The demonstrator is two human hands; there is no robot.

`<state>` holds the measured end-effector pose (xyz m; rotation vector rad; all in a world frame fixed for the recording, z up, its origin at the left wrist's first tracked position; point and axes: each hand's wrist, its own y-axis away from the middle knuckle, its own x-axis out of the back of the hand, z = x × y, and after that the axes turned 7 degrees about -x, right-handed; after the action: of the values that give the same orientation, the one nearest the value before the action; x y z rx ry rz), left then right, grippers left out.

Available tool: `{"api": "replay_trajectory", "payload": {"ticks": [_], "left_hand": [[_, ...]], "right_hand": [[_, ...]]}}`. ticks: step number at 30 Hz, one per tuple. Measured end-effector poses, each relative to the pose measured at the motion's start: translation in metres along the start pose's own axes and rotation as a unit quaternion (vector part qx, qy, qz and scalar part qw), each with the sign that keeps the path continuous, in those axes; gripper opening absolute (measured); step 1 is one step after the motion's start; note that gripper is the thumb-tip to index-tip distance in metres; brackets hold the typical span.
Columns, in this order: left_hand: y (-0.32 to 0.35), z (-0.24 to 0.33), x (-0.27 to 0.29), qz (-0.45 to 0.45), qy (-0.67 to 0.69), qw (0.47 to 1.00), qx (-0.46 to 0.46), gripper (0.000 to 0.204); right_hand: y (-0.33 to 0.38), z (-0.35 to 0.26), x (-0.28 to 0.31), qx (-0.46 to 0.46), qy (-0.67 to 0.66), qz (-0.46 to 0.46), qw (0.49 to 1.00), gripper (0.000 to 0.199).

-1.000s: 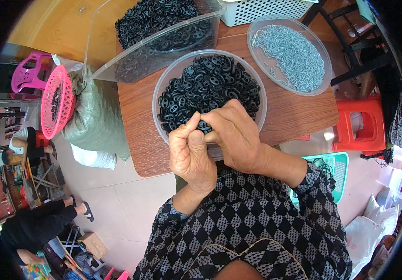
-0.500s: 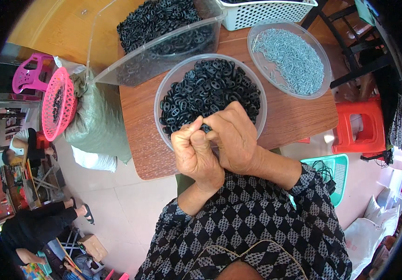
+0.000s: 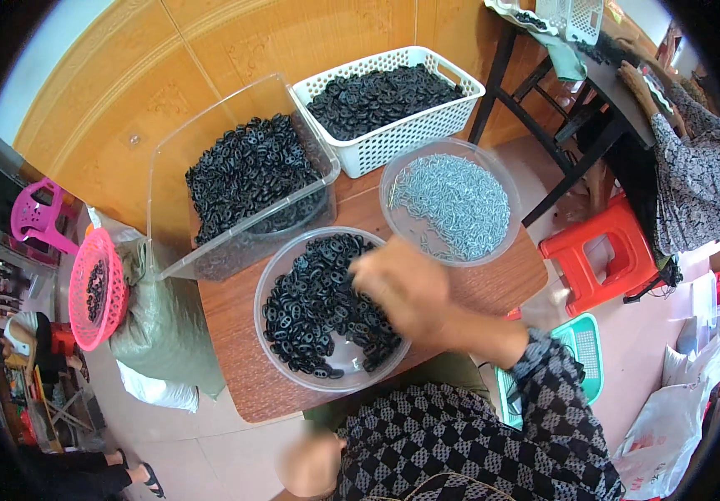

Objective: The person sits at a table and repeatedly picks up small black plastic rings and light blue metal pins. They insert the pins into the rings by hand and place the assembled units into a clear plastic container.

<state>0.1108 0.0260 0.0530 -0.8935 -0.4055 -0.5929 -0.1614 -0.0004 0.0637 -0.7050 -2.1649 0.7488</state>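
While the left hand (image 3: 311, 463) sits low at the near edge, blurred and down by the checked sleeve, I can't tell if it's open or closed or holding anything. It's well apart from the table (image 3: 235, 317). Right hand (image 3: 402, 284) is out over the round clear bowl (image 3: 281, 275) of black rings (image 3: 310, 309), at its right side, motion-blurred; fingers look curled down into the pile but I can't tell whether a ring is pinched.

Risks, near first: that bowl sits close to the near edge of the table, so a hard scoop or a wrist dragging on the rim could tip it toward me and spill rings on the floor. Rings look tangled, so pulling one could lift a clump and scatter it.

Just right and farther, the bowl of small silver metal pieces (image 3: 452, 200) is near the right hand; a sideways swing could knock it or mix pieces into the rings.

Farther left, the clear box (image 3: 168, 167) of rings is tilted, leaning over the bowl's far rim, so a bump could slide it down. White basket (image 3: 393, 138) at the far side looks stable. Pink basket (image 3: 97, 288) on the sack at left hangs off-table, out of reach.
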Motion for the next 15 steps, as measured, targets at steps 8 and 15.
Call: {"api": "replay_trajectory", "payload": {"ticks": [8, 15], "left_hand": [[0.157, -0.098, -0.032, 0.035, 0.122, 0.789, 0.601, 0.016], [0.155, -0.172, -0.089, 0.126, -0.018, 0.795, 0.594, 0.015]], "right_hand": [[-0.117, 0.144, 0.036, -0.171, 0.064, 0.049, 0.982, 0.02], [-0.118, 0.12, 0.031, -0.149, 0.153, 0.045, 0.976, 0.03]]}}
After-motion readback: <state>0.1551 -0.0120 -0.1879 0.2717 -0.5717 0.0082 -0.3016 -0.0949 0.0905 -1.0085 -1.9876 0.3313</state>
